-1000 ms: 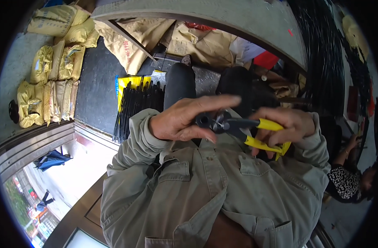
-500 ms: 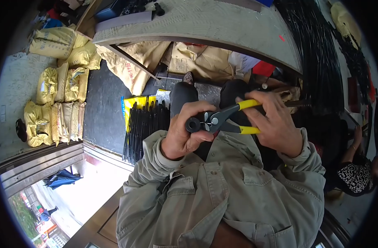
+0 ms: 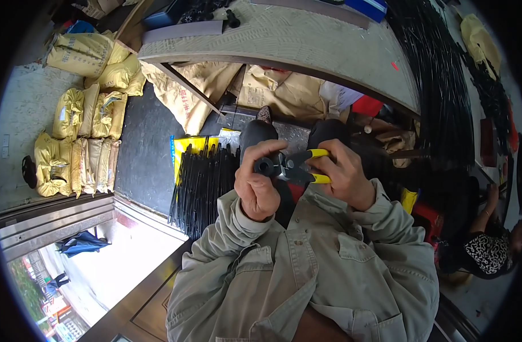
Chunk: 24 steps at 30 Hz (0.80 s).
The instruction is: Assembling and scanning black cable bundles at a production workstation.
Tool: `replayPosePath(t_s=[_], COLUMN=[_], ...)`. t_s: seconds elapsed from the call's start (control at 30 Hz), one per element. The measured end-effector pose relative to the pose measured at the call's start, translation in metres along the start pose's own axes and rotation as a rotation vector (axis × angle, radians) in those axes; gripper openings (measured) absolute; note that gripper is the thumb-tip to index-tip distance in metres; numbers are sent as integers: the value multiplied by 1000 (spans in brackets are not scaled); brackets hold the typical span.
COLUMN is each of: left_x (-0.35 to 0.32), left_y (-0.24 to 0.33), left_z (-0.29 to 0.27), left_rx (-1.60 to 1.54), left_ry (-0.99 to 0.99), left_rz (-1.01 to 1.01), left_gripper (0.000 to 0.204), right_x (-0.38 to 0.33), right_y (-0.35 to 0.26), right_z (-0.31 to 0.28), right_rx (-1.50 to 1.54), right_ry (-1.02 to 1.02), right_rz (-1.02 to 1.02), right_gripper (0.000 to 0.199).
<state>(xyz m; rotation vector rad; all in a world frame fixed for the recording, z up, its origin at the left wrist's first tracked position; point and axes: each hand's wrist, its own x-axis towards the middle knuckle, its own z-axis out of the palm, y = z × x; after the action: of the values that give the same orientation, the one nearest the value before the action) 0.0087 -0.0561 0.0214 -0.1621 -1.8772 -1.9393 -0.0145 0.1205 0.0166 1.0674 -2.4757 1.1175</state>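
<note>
My left hand (image 3: 254,188) is closed around a black tubular part (image 3: 264,166), whose round end with a hole in it faces up between thumb and fingers. Pliers (image 3: 298,158) with yellow-sleeved handles are in my right hand (image 3: 344,175), fingers wrapped round the grips. The metal jaws meet the part's right side, where something small and shiny shows; I cannot tell exactly what they bite on. Both hands are in front of my chest, above my knees.
Thin black rods (image 3: 204,176) stand bundled at my left, beside a yellow bag. A workbench (image 3: 306,40) spans the far side, with long black strips (image 3: 429,74) at its right. Stacked sacks (image 3: 95,114) line the left wall. Another person's arm (image 3: 488,208) shows at right.
My right hand has come leftward, closer to my left hand, and the pliers' handles are nearer each other. The black part stays in my left hand. The whole view has shifted slightly.
</note>
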Motion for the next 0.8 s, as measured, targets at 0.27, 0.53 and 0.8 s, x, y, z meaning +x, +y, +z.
replayPosePath(t_s=[0.27,0.53,0.8], left_x=[5,34,49], left_y=[-19,-36,-50], left_z=[-7,-3,-28], left_rx=[-87,-119,-339], left_ry=[13,-55,-79], left_rz=[-32,63,-165], left_gripper=[65,66,67], right_x=[56,204,263], right_y=[38,229,275], right_z=[-23,-81,-58], right_rx=[719,235,-809], right_ry=[211,600,249], right_rz=[617,535,609], right_gripper=[21,21,24])
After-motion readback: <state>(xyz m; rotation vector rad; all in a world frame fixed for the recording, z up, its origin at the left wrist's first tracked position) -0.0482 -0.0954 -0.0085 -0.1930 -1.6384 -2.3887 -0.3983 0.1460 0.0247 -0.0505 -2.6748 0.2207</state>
